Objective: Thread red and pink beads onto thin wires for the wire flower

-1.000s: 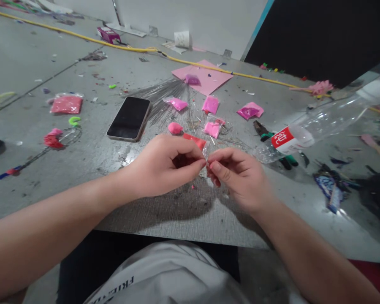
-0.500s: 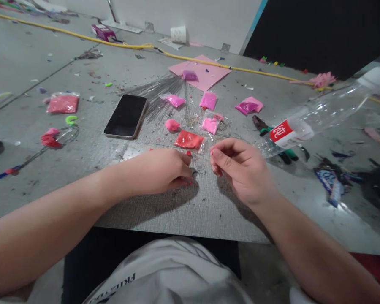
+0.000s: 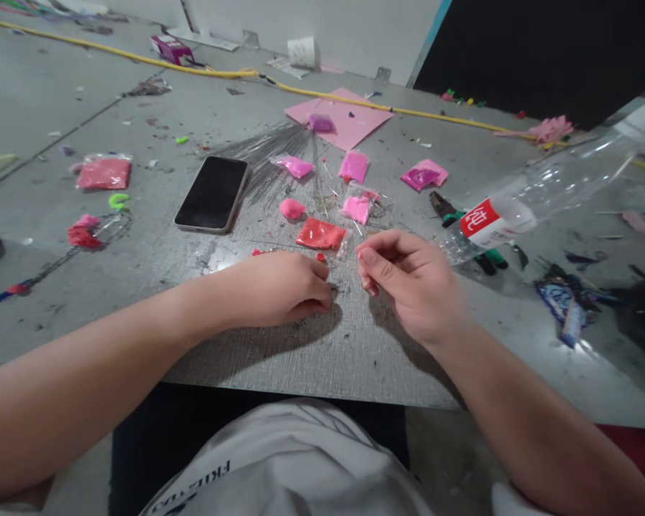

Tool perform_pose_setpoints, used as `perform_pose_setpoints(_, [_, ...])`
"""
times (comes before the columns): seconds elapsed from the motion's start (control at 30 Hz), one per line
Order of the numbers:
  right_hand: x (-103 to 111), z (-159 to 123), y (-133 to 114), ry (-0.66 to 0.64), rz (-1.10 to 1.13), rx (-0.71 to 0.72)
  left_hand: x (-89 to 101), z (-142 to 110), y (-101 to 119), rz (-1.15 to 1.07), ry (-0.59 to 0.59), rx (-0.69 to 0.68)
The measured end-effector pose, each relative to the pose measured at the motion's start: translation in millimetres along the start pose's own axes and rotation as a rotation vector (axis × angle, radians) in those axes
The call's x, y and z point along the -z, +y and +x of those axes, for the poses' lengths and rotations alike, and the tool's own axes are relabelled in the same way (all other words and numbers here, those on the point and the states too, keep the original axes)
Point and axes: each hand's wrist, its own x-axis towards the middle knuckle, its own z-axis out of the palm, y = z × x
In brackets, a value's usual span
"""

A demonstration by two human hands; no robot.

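Observation:
My left hand [image 3: 295, 288] rests low over the table with its fingers curled in and pressed together; whatever it holds is hidden. Thumb and forefinger of my right hand [image 3: 403, 283] pinch a tiny bit of pink clay [image 3: 360, 254]. A small gap separates the two hands. Just beyond them lies a packet of red clay [image 3: 321, 234], and a small red piece [image 3: 320, 256] shows beside my left knuckles. A loose lump of pink clay [image 3: 292, 208] sits behind, left of an open pink clay packet [image 3: 357, 208].
A phone [image 3: 212, 194] lies left of centre. On the right, a clear plastic bottle [image 3: 516, 208] lies over green-handled pliers [image 3: 491, 259]. More clay packets, thin wires [image 3: 279, 154] and a pink paper sheet [image 3: 349, 122] are farther back. A yellow cable [image 3: 220, 72] crosses the table.
My left hand has shifted slightly right and its fingertips have curled in, hiding the pink bit that showed there. My right hand keeps its pinch almost in place.

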Motion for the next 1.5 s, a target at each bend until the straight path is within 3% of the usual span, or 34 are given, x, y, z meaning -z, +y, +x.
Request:
perform_pose_setpoints(0.6, [1,-1,-1,-0.014,0.031,0.016,-3.6,1,0,0.104,-0.058,0.004])
perform_pose_setpoints(0.77, [2,-1,-3,0.013,0.047,-0.007,6.7,1,3,0.05,-0.024,0.003])
perform_pose_setpoints(0.87, [3,-1,-3,0.037,0.079,0.03,18.6,1,4,-0.15,0.073,-0.033])
perform_pose_setpoints(1.03, [0,-6,-8,0.093,0.085,0.161,26.3,1,9,-0.438,0.505,-0.057])
perform_pose_setpoints(1.1, [-3,-10,-11,0.088,0.075,0.204,24.8,1,14,-0.563,0.61,-0.031])
perform_pose_setpoints(1.27, [-13,-23,-13,0.046,0.046,0.273,16.5,3,27,-0.965,0.638,0.049])
perform_pose_setpoints(1.5, [-23,-35,-7,0.029,-0.067,0.471,-11.0,6,52,-1.673,0.726,0.225])
